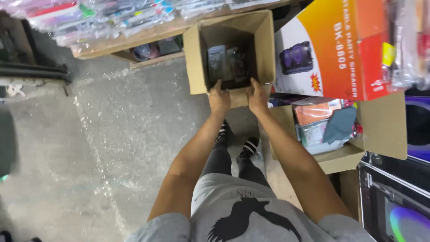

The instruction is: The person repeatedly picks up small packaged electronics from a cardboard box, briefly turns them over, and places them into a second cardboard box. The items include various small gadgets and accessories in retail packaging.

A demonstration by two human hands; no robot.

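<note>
An open brown cardboard box stands on the grey concrete floor in front of me, with several clear-wrapped packets lying at its bottom. My left hand grips the box's near rim at the left. A little to the right, my right hand holds the same near edge. Both arms reach straight forward over my legs and striped shoes.
A large orange and white speaker carton leans at the right. Below it an open box holds coloured packets. A low wooden shelf with wrapped goods runs along the back. Bare concrete floor lies at the left.
</note>
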